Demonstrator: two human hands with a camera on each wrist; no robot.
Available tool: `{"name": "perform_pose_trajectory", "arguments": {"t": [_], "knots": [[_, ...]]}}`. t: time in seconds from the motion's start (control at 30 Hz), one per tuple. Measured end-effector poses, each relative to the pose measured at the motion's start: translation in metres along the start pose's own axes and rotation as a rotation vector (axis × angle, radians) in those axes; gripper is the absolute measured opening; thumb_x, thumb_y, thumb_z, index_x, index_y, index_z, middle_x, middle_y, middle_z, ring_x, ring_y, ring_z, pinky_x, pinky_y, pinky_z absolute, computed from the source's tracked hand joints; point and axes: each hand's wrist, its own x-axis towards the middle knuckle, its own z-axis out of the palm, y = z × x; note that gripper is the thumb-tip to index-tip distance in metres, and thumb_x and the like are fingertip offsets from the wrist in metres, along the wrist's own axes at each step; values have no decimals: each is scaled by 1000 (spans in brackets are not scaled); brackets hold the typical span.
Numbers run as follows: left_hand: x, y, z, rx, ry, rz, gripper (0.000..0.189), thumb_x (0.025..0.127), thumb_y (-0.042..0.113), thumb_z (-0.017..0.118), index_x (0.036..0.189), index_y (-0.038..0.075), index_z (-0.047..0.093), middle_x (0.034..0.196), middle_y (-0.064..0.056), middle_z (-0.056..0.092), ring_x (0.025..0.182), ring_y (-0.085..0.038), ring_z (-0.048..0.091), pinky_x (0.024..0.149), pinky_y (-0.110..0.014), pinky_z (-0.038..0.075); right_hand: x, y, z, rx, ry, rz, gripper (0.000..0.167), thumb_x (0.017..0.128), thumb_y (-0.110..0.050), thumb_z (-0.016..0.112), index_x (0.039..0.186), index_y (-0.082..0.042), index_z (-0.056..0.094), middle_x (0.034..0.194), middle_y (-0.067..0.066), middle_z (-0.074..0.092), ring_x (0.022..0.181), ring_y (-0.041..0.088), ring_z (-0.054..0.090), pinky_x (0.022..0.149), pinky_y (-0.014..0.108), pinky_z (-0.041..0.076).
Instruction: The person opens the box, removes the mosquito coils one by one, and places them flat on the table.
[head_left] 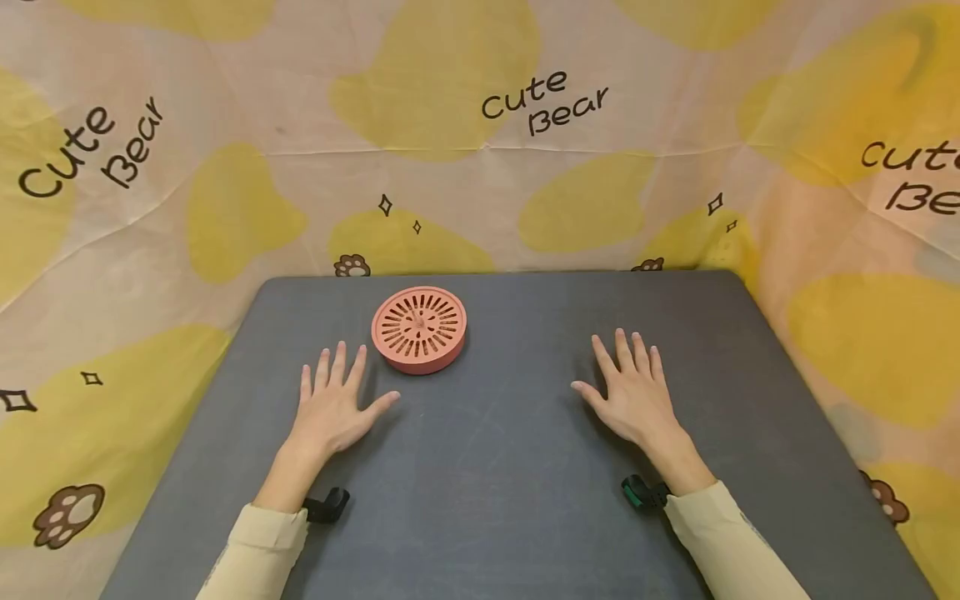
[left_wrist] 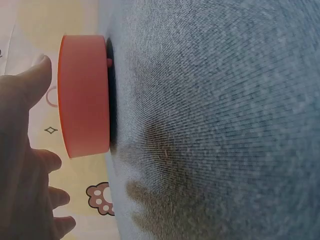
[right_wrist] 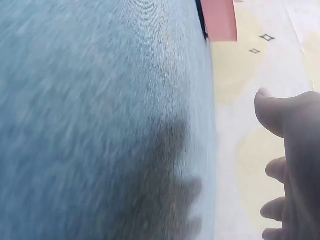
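A patterned cloth (head_left: 450,67) rises behind and beside the grey table (head_left: 487,467); above that surface the left hand (head_left: 333,421) and the right hand (head_left: 636,406) hover palm down, fingers spread wide, each holding nothing; the pink slotted case (head_left: 419,330) sits left of middle towards the far edge, just beyond the left fingertips and apart from them; black wrist devices (head_left: 327,506) are the smallest items; a forward sweep of the left hand could, I judge, knock the case towards that far edge, and a low-hanging device could scrape the surface; the far edge leaves little room behind the case, whereas a broad grey stretch between the hands gives ample space for moving, with the side edges well away.
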Motion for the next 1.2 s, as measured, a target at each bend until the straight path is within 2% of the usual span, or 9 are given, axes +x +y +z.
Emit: {"name": "perform_pose_trajectory", "arguments": {"t": [0.2,0.5,0.7,0.93,1.2], "knots": [[0,-2,-2,-8,3,-4,102,94,77,42,164,8,17,167,-27,8,153,-48,1,119,-65,-3,14,-16,5,-22,-9,-40,89,99,-72,38,165,-17,17,168,23,10,154,43,0,121,58,-4],[8,0,-4,-41,-3,-14,96,98,73,38,164,6,14,166,-28,6,153,-47,3,120,-63,2,34,-48,9,-4,-9,-102,85,100,-69,40,164,-17,20,167,22,14,155,41,5,122,56,0],[15,0,2,-81,38,-7,88,103,65,37,163,5,16,166,-28,12,152,-47,10,120,-63,10,45,-73,10,46,-20,-121,80,102,-65,40,164,-16,23,167,21,17,155,39,6,123,55,5],[25,4,6,-165,135,26,77,106,53,43,161,2,24,162,-28,22,149,-48,20,117,-65,20,60,-95,14,132,-40,-150,75,104,-59,43,163,-16,25,166,21,21,154,39,14,123,53,13],[39,3,4,-334,137,32,72,108,48,42,160,1,25,161,-29,24,148,-49,21,117,-64,19,79,-119,16,296,-93,-134,76,104,-54,49,164,-18,21,166,20,20,153,38,19,119,57,25]]}}
